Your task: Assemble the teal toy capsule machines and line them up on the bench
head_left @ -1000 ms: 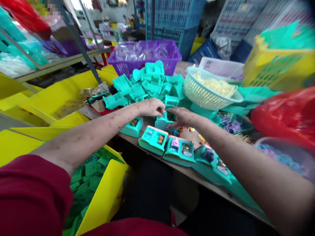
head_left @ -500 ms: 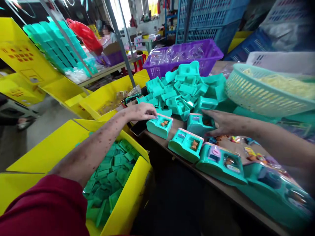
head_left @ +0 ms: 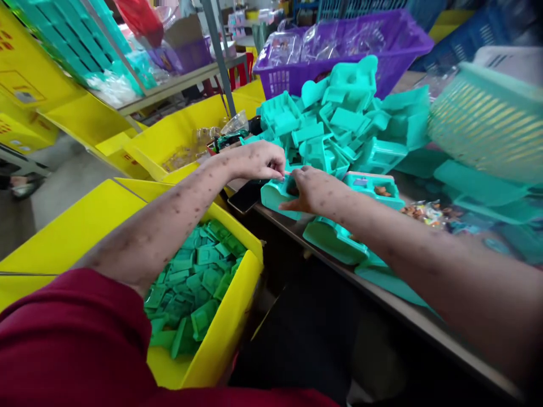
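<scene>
A teal plastic toy housing [head_left: 272, 195] lies at the table's front edge, largely covered by both hands. My left hand [head_left: 263, 160] is over its far left end, fingertips pinched together; whatever small thing they hold is hidden. My right hand [head_left: 317, 191] grips the same housing, thumb on the near wall and fingers over the top. Just right of it is another teal housing [head_left: 373, 189] with a lilac piece and a small orange-brown figure inside. A further housing [head_left: 333, 240] lies nearer me, partly under my right forearm.
Teal housings are heaped [head_left: 339, 121] behind my hands, before a purple basket [head_left: 343, 56] of clear plastic parts. A pale green basket [head_left: 487, 121] stands right. Below my left arm is a yellow box [head_left: 237, 294] of green parts. A dark phone-like slab [head_left: 244, 198] lies beside the housing.
My right hand has moved left from a housing farther right to the one by my left hand, and now grips it. My left hand stays at that housing. The camera view has tilted down.
</scene>
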Available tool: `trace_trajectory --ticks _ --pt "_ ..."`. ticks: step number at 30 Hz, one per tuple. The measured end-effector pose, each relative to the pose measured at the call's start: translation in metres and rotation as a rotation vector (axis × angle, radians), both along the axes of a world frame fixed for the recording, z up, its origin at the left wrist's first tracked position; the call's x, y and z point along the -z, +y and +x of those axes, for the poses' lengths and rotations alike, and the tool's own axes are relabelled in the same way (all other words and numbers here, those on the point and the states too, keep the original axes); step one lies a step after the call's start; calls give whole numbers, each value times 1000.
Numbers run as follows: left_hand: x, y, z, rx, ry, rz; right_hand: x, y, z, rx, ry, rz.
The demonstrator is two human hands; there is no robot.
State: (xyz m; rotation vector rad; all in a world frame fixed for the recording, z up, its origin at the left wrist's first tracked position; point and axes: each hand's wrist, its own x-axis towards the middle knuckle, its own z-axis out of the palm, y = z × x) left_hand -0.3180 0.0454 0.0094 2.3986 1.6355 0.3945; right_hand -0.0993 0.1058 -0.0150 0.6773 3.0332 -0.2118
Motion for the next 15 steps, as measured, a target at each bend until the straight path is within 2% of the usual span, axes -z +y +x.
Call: trace_trajectory --ticks 5,9,15 --pt "-4 8 0 37 -6 -57 -6 0 0 31 -29 -1" --pt "0 7 -5 54 -48 -69 -12 -4 1 44 -36 -7" --pt "4 6 -10 40 -65 -97 -9 -1 -1 21 -46 8"
